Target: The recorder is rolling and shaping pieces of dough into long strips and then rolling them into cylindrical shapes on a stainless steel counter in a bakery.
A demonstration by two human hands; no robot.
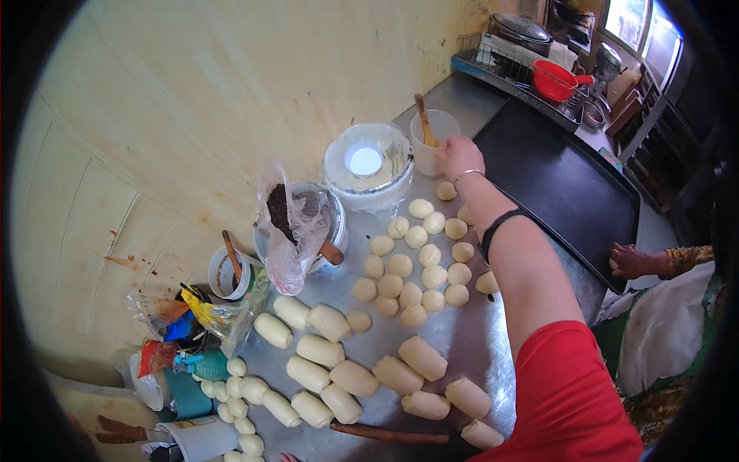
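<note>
My right hand point(463, 158) reaches far across the metal table, its fingers closed at the side of a translucent plastic container point(426, 158). A wooden spatula point(425, 122) leans inside that container. Only a bit of my left hand point(288, 457) shows at the lower edge; its fingers are mostly cut off. Small round dough balls point(400, 265) lie grouped in the middle, under and left of my right forearm. Several larger rolled dough pieces point(320, 350) lie nearer. A thin wooden rolling pin point(389, 433) rests beside them near the lower edge.
A black baking tray point(558, 181) lies at the right, with a co-worker's hand point(637, 262) at its near corner. Along the wall stand a lidded tub point(368, 165), a tub with a bag of dark filling point(291, 223), a white cup point(227, 273) and a teal bottle point(206, 365).
</note>
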